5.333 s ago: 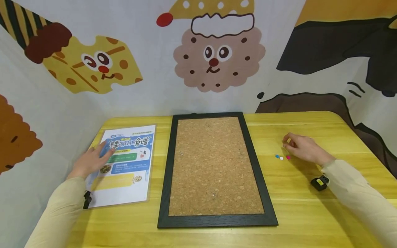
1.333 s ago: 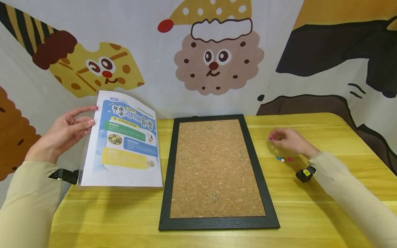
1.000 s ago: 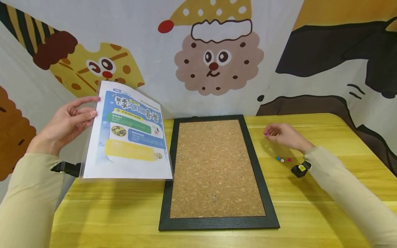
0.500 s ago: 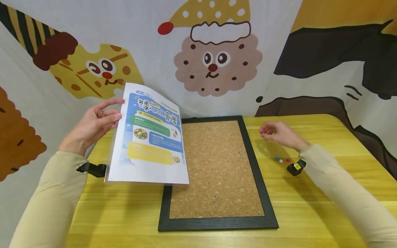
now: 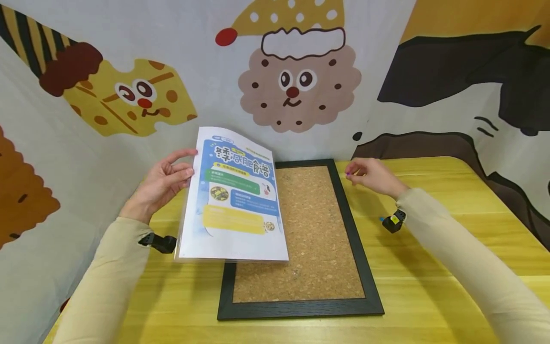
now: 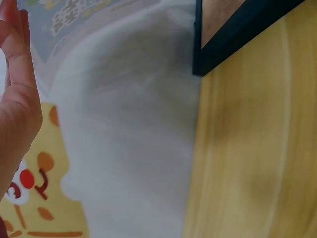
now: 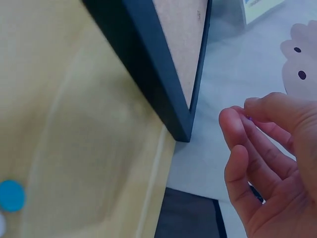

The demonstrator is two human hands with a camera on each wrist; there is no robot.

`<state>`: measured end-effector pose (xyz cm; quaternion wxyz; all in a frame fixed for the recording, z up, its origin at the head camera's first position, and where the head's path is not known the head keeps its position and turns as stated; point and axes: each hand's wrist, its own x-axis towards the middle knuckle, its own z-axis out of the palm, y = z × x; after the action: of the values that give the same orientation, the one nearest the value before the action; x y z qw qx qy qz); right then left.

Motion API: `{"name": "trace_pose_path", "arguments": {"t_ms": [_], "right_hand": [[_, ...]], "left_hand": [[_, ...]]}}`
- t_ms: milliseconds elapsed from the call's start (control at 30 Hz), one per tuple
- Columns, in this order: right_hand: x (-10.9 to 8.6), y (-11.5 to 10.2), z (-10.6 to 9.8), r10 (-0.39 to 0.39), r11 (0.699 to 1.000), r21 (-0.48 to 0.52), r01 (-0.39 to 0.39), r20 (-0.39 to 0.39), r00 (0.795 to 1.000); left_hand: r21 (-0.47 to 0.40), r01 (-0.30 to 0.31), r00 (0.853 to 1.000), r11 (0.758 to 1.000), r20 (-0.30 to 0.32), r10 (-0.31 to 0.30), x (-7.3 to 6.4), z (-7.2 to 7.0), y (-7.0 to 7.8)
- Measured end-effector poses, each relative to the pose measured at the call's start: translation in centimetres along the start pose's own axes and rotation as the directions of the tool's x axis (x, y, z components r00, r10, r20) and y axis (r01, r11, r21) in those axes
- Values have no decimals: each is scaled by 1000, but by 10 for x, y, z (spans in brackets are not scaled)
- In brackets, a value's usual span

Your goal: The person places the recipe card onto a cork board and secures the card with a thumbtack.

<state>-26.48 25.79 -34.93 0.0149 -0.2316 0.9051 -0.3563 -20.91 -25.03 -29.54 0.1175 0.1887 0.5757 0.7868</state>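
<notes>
My left hand (image 5: pixel 161 184) pinches the left edge of a laminated poster sheet (image 5: pixel 240 246), printed in blue, green and yellow with Chinese characters. Tilted up, the sheet overlaps the left part of a black-framed cork board (image 5: pixel 320 224) on the table. Between thumb and fingertips, my right hand (image 5: pixel 374 176) pinches a tiny purple thumbtack (image 5: pixel 348 174), mostly covered by the fingers. That hand is above the table, just right of the board's far right corner. In the right wrist view, a flat blue thumbtack (image 7: pixel 12 195) and part of a white one (image 7: pixel 2 224) lie on the table.
The yellow wood-grain table (image 5: pixel 429 267) ends at a cloth backdrop (image 5: pixel 215 91) with cartoon prints, close behind the board. Black wrist cameras (image 5: pixel 393 222) are strapped on both wrists; the right one hides part of the thumbtack group in the head view.
My left hand has lifted the sheet off the table and carried it right, over the board's left side. My right hand has picked up the purple thumbtack and moved left towards the board.
</notes>
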Motion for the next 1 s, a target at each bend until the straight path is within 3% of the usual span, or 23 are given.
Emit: {"name": "trace_pose_path", "arguments": {"t_ms": [267,667,833,1000], "right_hand": [[23,-13,4,-6,1000,-10,6,-18,1000],[46,-18,14,-25,996,-87,21,-46,999],[52,-15,23,-1,996,-85,-2,-37,999],[55,-11,28,-3,995,-95,1,-24,1000]], "left_hand": [[-36,1,1000,999,-6,-1,8,9,-28],[-54,96,995,994,-4,-96,18,22,-63],[-37,143,989,989,-17,-144,22,28,-75],[45,213,977,976,-28,-212,26,35,-86]]}}
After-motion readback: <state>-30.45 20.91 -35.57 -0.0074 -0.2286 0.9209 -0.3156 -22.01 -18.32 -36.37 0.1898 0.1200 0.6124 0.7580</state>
